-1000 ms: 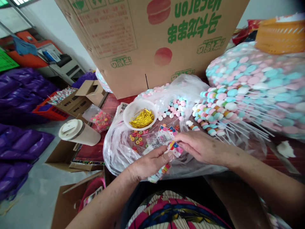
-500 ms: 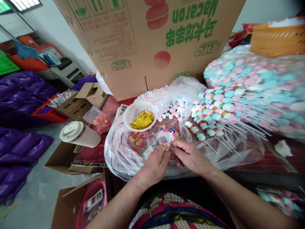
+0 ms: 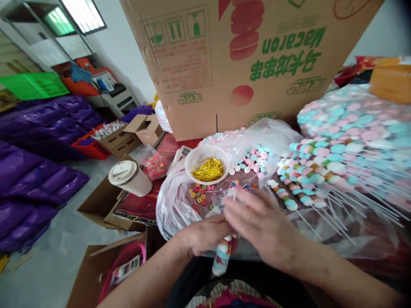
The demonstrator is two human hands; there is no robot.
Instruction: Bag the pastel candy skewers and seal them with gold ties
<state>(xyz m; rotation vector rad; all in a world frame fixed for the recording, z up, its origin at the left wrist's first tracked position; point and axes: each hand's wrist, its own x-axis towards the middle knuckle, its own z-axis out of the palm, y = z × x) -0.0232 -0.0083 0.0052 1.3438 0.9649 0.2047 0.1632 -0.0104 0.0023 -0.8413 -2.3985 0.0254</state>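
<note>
My left hand [image 3: 204, 235] grips a bagged candy skewer [image 3: 222, 256] whose lower end hangs down below my fingers. My right hand [image 3: 260, 222] is blurred and lies over the top of the same skewer bag, fingers spread toward the left hand; whether it grips anything cannot be told. Just beyond my hands sits a white bowl [image 3: 205, 155] of gold twist ties [image 3: 208, 169]. Small printed bags [image 3: 239, 187] and loose ring candies [image 3: 199, 196] lie on a clear plastic sheet [image 3: 170, 205].
A heap of pastel candy skewers [image 3: 308, 179] lies to the right, with a big bag of them [image 3: 353, 124] behind. A large cardboard box [image 3: 231, 64] stands at the back. A lidded paper cup [image 3: 129, 177] lies at left. Purple bags [image 3: 41, 141] cover the floor.
The view has shifted up and right. My left hand has dropped toward me with the bagged skewer, and my right hand has moved over it in a blur.
</note>
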